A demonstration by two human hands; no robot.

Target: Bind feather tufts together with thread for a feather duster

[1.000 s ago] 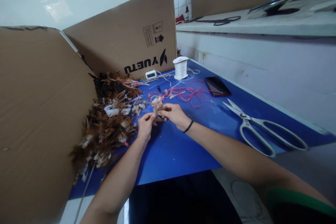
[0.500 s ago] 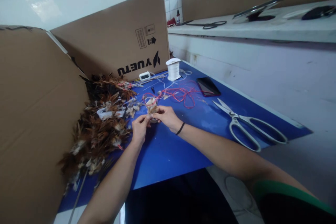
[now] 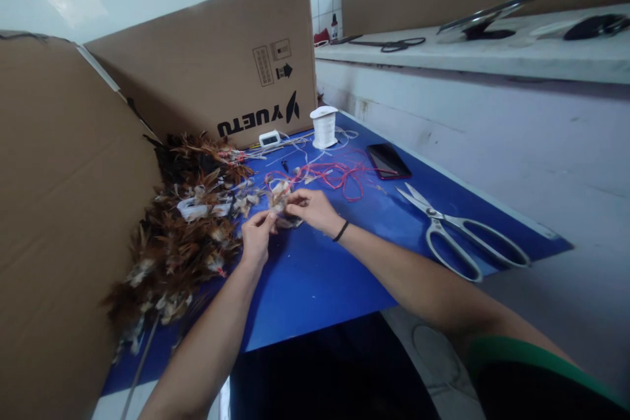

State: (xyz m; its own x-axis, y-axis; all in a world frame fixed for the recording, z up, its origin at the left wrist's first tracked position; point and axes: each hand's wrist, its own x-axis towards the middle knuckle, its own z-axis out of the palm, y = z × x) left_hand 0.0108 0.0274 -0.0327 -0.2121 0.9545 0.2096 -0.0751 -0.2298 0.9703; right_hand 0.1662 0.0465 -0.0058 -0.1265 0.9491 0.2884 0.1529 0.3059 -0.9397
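Near the middle of the blue table [image 3: 315, 295], my left hand [image 3: 256, 236] pinches a small pale feather piece [image 3: 278, 207] between thumb and fingers. My right hand [image 3: 312, 209], with a black band at the wrist, is closed on the same piece from the right. Its fine details are blurred. Just beyond the hands lie tangled pink strings [image 3: 339, 177] and loose pale feather tufts. A large heap of brown feathers [image 3: 182, 236] is left of my left hand, with a white looped bundle [image 3: 193, 209] on it.
Open scissors [image 3: 436, 213] lie at the right, below a dark phone [image 3: 388, 161]. A white spool [image 3: 324, 128] and a small white device [image 3: 269, 138] stand at the back. Cardboard [image 3: 197, 65] walls the left and rear; a shelf [image 3: 472, 52] runs along the right.
My right hand has shifted slightly up, and its fingers sit a little farther from my left fingertips. The whole view has moved slightly.
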